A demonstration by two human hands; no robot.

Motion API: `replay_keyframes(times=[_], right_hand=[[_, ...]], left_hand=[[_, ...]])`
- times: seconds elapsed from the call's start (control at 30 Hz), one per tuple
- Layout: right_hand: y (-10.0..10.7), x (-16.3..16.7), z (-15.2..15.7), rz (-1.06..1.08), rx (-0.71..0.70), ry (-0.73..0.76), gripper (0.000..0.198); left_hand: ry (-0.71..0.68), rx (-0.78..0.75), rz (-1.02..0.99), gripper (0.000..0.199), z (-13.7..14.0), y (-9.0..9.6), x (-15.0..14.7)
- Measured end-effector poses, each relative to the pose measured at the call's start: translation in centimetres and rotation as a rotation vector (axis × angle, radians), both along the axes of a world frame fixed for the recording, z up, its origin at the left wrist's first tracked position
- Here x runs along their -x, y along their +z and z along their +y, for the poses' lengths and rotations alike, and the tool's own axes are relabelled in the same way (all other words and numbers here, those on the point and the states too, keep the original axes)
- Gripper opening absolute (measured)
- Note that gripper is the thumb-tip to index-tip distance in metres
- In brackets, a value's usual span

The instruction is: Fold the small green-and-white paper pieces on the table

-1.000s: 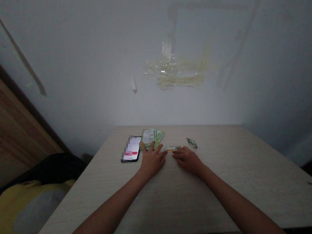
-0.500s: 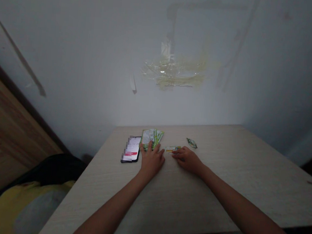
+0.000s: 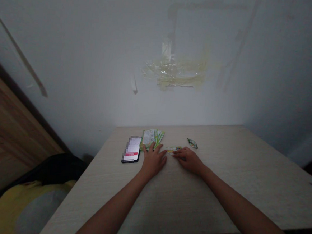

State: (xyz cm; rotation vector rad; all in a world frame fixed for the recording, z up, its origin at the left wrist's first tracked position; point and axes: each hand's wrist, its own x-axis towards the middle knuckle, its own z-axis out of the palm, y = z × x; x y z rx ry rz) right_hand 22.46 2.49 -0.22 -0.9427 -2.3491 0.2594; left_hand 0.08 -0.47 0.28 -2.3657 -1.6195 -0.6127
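My left hand [image 3: 154, 161] lies palm down with its fingers spread. Its fingertips touch the lower edge of several fanned green-and-white packets [image 3: 149, 136], and its thumb reaches the left end of a narrow green, white and yellow packet [image 3: 171, 149]. At that packet's right end, the fingers of my right hand [image 3: 189, 159] are drawn together and pressed on it; the part under them is hidden. A small dark green and white sachet [image 3: 192, 143] lies by itself beyond my right hand.
A phone [image 3: 132, 151] with a lit, partly blurred screen lies left of my left hand. The pale wooden table [image 3: 238, 166] meets a wall [image 3: 96, 54] bearing peeling clear tape [image 3: 173, 71]. A yellow and grey soft item [image 3: 27, 207] sits below the table's left edge.
My left hand has shifted very slightly right, its thumb now nearer the right hand. My right hand stays at the narrow packet; the view has moved a little.
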Motion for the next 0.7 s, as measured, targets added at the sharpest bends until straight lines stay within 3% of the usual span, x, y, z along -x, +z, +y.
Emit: replay_keyframes(times=[0.17, 0.7], right_hand=[[0.00, 0.10, -0.07, 0.001, 0.001, -0.010, 0.033], [-0.72, 0.01, 0.40, 0.007, 0.005, -0.006, 0.038]], left_hand=[[-0.133, 0.042, 0.006, 0.031, -0.22, 0.12, -0.06], [-0.072, 0.040, -0.005, 0.032, -0.03, 0.24, -0.09]])
